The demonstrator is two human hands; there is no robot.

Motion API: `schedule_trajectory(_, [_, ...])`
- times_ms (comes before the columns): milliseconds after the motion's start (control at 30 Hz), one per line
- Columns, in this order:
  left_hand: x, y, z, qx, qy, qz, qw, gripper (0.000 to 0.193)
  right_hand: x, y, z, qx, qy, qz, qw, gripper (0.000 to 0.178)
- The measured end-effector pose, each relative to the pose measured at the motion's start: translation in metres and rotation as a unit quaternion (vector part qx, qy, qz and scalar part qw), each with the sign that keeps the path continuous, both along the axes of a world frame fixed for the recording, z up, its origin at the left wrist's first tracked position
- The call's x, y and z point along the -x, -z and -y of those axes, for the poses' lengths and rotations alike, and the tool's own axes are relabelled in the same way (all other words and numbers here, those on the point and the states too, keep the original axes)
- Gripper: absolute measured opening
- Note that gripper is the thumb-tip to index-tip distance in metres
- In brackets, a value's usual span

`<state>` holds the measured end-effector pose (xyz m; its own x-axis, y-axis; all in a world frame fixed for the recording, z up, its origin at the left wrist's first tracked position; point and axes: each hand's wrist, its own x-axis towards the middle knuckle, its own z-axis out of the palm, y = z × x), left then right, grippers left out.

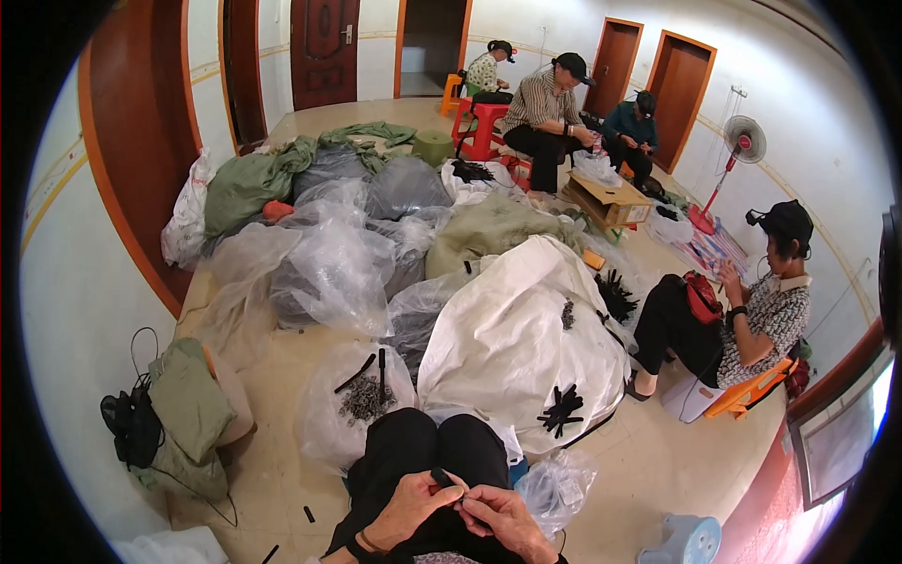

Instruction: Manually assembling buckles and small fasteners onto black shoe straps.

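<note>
Above my lap, my left hand pinches a short black strip, whose rounded end sticks up past the thumb. My right hand meets it at the fingertips, thumb and forefinger pressed together; what they grip is too small to make out. Just beyond my knees stands an open clear plastic bag with many small metal pieces in it and two black strips on top. To its right, a bundle of black strips lies on a large white sack.
Bulging plastic bags and green sacks are heaped ahead. At right a seated person works with raised hands; several others sit at the back near a cardboard box and a fan. A blue stool stands lower right.
</note>
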<state>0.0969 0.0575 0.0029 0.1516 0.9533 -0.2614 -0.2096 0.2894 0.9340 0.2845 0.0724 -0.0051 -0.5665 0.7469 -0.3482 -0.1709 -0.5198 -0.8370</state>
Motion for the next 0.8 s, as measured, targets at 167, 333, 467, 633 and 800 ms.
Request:
schedule_trajectory(167, [0.009, -0.009, 0.004, 0.032, 0.045, 0.004, 0.998, 0.016, -0.002, -0.032, 0.000, -0.003, -0.045, 0.023, 0.999, 0.014])
schedule_trajectory(333, [0.016, -0.014, 0.011, 0.025, 0.078, -0.035, 0.996, 0.016, -0.005, -0.025, 0.001, 0.014, -0.096, 0.023, 0.995, 0.018])
schedule_trajectory(467, [0.024, -0.026, 0.015, 0.034, 0.128, -0.027, 0.991, 0.015, -0.008, -0.019, 0.002, 0.045, -0.162, 0.035, 0.985, 0.019])
schedule_trajectory(633, [0.025, -0.046, 0.029, 0.023, 0.150, 0.007, 0.988, 0.015, -0.010, -0.022, 0.006, 0.082, -0.197, 0.005, 0.977, 0.017])
schedule_trajectory(800, [0.032, -0.045, 0.044, 0.014, 0.189, 0.011, 0.982, 0.016, -0.007, -0.049, 0.015, 0.025, -0.228, -0.070, 0.971, 0.019])
